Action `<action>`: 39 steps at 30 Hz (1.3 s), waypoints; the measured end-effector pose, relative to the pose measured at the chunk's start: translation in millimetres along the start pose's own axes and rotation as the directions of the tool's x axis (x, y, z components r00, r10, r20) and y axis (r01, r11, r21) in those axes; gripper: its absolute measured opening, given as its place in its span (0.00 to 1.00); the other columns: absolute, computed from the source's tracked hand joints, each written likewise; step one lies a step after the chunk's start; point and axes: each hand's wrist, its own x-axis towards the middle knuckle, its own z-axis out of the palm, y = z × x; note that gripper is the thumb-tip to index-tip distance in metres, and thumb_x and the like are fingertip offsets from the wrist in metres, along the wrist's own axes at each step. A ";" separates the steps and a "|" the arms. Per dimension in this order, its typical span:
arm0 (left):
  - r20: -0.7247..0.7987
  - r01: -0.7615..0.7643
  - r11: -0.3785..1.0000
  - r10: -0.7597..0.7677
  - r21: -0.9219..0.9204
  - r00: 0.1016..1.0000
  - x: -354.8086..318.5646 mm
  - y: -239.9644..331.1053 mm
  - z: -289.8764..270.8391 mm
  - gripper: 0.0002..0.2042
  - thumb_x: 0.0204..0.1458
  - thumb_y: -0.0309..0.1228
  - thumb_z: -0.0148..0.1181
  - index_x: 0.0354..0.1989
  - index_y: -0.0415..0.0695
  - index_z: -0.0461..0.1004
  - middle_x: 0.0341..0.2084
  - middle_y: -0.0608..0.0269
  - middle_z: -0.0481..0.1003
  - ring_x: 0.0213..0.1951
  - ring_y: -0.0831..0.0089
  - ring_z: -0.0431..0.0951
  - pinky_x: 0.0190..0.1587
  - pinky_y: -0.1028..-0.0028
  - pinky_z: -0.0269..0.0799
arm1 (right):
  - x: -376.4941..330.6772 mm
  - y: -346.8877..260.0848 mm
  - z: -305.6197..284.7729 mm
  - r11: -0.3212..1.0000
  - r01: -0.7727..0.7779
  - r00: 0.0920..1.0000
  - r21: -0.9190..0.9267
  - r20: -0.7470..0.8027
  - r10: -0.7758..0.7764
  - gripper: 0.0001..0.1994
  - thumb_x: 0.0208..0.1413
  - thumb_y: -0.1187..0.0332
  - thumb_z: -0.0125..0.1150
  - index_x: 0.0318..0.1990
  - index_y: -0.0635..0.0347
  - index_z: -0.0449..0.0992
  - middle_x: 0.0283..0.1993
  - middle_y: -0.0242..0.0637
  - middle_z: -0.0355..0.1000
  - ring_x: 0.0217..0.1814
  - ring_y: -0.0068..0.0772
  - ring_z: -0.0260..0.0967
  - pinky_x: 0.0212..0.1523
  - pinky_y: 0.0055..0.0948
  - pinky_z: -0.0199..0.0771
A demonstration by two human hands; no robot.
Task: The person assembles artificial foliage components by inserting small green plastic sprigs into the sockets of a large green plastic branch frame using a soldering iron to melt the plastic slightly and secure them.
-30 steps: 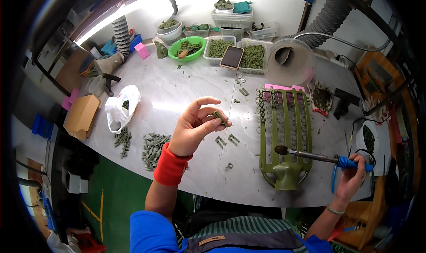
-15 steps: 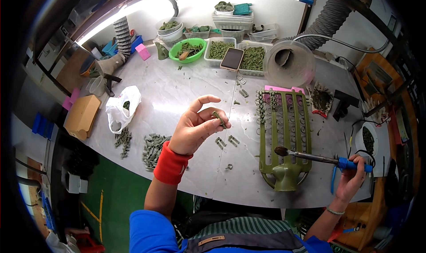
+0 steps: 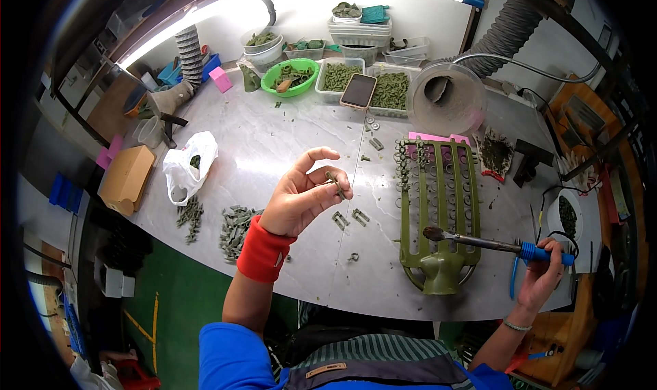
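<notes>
Between the thumb and fingers of my left hand [image 3: 291, 205] is a small green wax-like piece [image 3: 335, 182], raised over the middle of the table. Its shape is partly hidden by the fingertips. My right hand [image 3: 540, 284] is closed round the blue handle of a soldering iron [image 3: 482, 242]. The iron's dark, crusted tip lies over the near part of a green slatted frame [image 3: 438, 275], which has a cup-shaped end toward me. Small green parts line the frame's far left bars. Two loose U-shaped green pieces [image 3: 359, 217] lie between my left hand and the frame.
Heaps of green pieces [image 3: 238, 232] and a white plastic bag [image 3: 190, 167] lie at left. Behind are a green bowl [image 3: 311, 82], tubs of green parts [image 3: 390, 89] and a phone [image 3: 358, 91]. A clear round hood [image 3: 465, 109] stands beyond the frame; a dirty glove [image 3: 494, 150] lies right.
My left hand has shifted very slightly left and turned the green piece a little between its fingers. The right hand and the soldering iron look unmoved.
</notes>
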 end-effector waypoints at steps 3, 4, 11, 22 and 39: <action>0.000 0.015 1.000 -0.015 -0.015 1.000 -0.6 0.1 -2.1 0.22 0.56 0.18 0.51 0.59 0.44 0.58 0.39 0.55 0.72 0.45 0.67 0.74 0.47 0.73 0.72 | 0.5 1.4 -1.1 1.000 0.002 1.000 0.003 0.005 -0.002 0.09 0.59 0.62 0.58 0.31 0.55 0.70 0.36 0.29 0.65 0.37 0.17 0.61 0.34 0.19 0.63; -0.002 0.021 1.000 -0.021 -0.020 1.000 -0.7 0.0 -2.8 0.23 0.56 0.18 0.51 0.59 0.44 0.57 0.40 0.55 0.72 0.46 0.67 0.74 0.48 0.73 0.72 | 0.6 2.1 -0.9 1.000 0.013 1.000 0.006 -0.004 -0.013 0.09 0.59 0.62 0.58 0.31 0.55 0.70 0.36 0.29 0.65 0.37 0.17 0.61 0.34 0.19 0.63; 0.001 0.023 0.999 -0.023 -0.024 1.000 0.0 -1.5 -4.7 0.24 0.55 0.17 0.52 0.60 0.44 0.57 0.41 0.55 0.71 0.46 0.66 0.74 0.49 0.73 0.73 | -0.9 1.0 9.2 0.998 0.068 0.995 -0.002 -0.067 -0.068 0.10 0.60 0.63 0.56 0.29 0.56 0.70 0.33 0.31 0.66 0.34 0.17 0.62 0.26 0.16 0.63; 0.034 0.013 1.000 -0.013 -0.027 0.999 1.7 -3.9 -10.7 0.24 0.55 0.18 0.52 0.60 0.43 0.56 0.39 0.56 0.72 0.46 0.66 0.74 0.47 0.74 0.73 | -0.3 2.7 2.5 0.999 0.047 0.996 0.003 -0.076 -0.047 0.10 0.60 0.63 0.55 0.29 0.56 0.69 0.34 0.30 0.65 0.35 0.18 0.62 0.29 0.18 0.62; -0.159 -0.126 0.951 0.176 0.281 0.972 11.4 18.1 28.4 0.18 0.56 0.17 0.50 0.55 0.39 0.61 0.39 0.53 0.75 0.48 0.63 0.76 0.52 0.70 0.74 | -1.5 -0.4 8.5 0.997 0.077 0.995 -0.027 -0.067 -0.078 0.09 0.60 0.64 0.55 0.28 0.56 0.70 0.34 0.31 0.67 0.32 0.15 0.60 0.28 0.17 0.61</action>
